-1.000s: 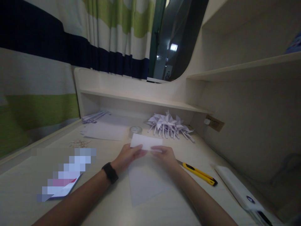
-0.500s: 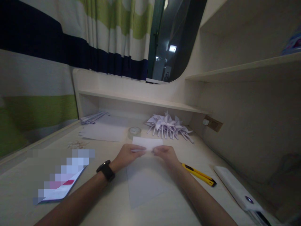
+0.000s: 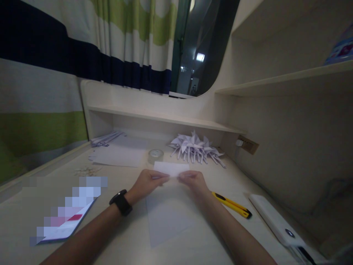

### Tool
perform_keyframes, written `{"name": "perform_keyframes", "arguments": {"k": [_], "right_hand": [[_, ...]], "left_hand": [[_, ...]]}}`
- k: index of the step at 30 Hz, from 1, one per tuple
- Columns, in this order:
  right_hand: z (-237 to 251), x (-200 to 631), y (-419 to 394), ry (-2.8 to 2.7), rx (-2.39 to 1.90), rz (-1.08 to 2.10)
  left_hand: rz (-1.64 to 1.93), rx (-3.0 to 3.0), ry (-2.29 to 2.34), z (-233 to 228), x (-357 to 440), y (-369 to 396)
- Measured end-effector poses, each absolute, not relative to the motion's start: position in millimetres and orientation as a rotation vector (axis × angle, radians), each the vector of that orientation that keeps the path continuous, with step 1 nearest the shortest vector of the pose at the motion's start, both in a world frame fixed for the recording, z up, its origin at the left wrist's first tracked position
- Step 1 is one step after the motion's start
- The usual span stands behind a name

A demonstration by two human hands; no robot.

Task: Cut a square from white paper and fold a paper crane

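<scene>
A small white sheet of paper point(image 3: 171, 168) is held up between both hands, its near edge pinched in the fingers. My left hand point(image 3: 149, 181), with a black watch on the wrist, is closed on the paper's left side. On the right side my right hand point(image 3: 193, 180) grips the same edge, thumb and fingers pressed together. Whether that edge is folded or rolled is hidden by the fingers. Below the hands, a larger white sheet point(image 3: 167, 222) lies flat on the desk. Just beyond the held paper sits a roll of clear tape point(image 3: 156, 156).
Paper pinwheels point(image 3: 194, 146) are heaped at the back. A yellow utility knife point(image 3: 232, 204) lies right of my right forearm, near a white case-like object point(image 3: 273, 217). White sheets point(image 3: 118, 154) and paper sticks point(image 3: 106, 139) lie back left. A phone point(image 3: 71, 217), partly blurred, is front left.
The view has shifted slightly, so the desk items appear a little further left. Both hands keep their pinch on the paper, with hardly any movement.
</scene>
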State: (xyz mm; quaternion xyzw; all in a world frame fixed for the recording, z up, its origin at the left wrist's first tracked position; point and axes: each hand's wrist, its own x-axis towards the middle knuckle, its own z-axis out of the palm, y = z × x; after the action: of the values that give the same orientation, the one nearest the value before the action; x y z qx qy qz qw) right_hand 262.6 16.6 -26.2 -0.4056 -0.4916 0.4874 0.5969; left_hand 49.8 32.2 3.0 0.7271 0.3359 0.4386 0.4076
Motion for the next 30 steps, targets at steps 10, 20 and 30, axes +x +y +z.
{"name": "perform_keyframes", "arguments": {"k": [10, 20, 30], "right_hand": [[-27, 256, 14, -1.079, -0.967, 1.116], [-28, 253, 15, -1.012, -1.048, 1.126], [-40, 252, 17, -1.233, -1.397, 0.945]], "left_hand": [[1.162, 1.659, 0.903, 5, 51, 31], [1.075, 1.333, 0.801, -1, 55, 31], [0.848, 1.192, 0.867, -38, 43, 60]]}}
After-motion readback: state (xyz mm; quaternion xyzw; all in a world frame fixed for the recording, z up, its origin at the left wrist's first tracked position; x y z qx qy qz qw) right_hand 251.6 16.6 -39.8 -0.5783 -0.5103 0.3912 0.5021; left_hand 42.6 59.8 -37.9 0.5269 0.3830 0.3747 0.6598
